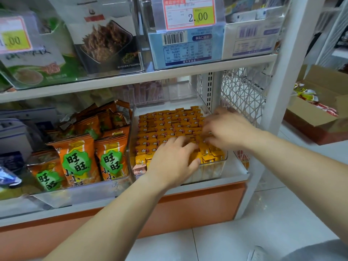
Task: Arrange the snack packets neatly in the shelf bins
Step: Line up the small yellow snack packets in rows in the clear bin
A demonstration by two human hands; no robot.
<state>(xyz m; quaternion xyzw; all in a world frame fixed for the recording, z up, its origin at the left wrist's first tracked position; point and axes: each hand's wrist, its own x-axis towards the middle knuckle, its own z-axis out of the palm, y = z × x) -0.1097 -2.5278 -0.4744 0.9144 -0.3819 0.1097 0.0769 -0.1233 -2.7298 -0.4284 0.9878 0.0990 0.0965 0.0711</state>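
Yellow packets [169, 127]: we judge them light, slippery; pinch edges. Left hand [173, 159] flat atop; right hand [227, 129] blurred, unclear.

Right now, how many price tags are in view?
2. The left price tag is on the upper-left bin, cropped; the 2.00 price tag is on the middle bin above the yellow packets. Others may be hidden.

Head cam, looks fwd/down, close on bin [211, 171].
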